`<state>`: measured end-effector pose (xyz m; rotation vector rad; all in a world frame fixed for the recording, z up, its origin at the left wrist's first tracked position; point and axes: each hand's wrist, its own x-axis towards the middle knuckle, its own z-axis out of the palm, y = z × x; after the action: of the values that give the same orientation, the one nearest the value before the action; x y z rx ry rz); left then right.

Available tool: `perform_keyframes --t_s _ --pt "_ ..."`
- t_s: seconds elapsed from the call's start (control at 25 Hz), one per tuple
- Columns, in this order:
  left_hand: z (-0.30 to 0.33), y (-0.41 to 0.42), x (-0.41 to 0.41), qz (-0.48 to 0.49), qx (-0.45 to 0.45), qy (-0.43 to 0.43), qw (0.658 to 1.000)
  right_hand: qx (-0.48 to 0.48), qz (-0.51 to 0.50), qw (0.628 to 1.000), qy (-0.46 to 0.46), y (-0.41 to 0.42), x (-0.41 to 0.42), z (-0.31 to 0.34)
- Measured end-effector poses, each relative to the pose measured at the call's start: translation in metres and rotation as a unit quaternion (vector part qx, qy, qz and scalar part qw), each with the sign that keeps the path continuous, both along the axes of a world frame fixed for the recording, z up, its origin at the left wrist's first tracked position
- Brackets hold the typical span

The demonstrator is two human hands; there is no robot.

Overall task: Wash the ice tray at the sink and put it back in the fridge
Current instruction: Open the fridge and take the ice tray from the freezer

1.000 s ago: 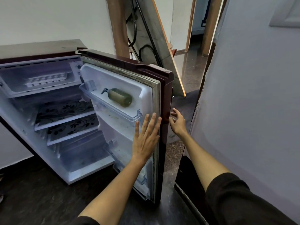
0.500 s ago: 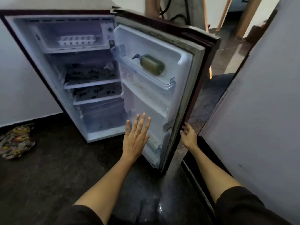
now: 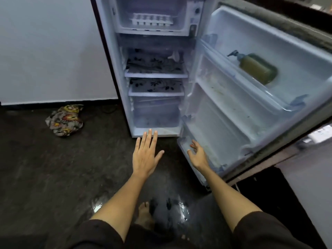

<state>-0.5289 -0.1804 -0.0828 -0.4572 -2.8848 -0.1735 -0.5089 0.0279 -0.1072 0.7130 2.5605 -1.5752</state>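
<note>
Two empty hands, left hand (image 3: 145, 157) and right hand (image 3: 198, 155), fingers spread

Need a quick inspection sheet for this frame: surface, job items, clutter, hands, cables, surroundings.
Surface: dark floor, with wet-looking glare patches near the person's bare foot.
Job's things: white ice tray sits in the freezer compartment at the top of the fridge; door wide open.
Clutter: patterned cloth crumpled on the floor by the wall; green pump bottle lying in the upper door shelf.
Grippers: left hand flat, fingers spread, holding nothing; right hand relaxed, near the lower door shelf, no grip on anything.
Cables: nothing seen.
Surroundings: pale wall on the left; floral mats on two shelves.
</note>
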Motion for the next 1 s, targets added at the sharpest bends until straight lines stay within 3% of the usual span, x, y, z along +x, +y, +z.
perform_keyframes --t_s 0.24,0.4,1.0 --pt "0.019 -0.054 -0.099 0.031 0.05 -0.042 0.997 0.009 0.041 0.999 0.019 -0.062 -0.097 0.028" --pt "0.048 -0.063 -0.169 0.046 0.08 -0.019 0.996 0.021 0.053 0.997 0.05 -0.073 -0.152 0.061" --pt "0.132 0.0 -0.399 0.082 0.245 -0.005 0.966 0.008 0.068 0.983 0.171 -0.014 -0.4 0.162"
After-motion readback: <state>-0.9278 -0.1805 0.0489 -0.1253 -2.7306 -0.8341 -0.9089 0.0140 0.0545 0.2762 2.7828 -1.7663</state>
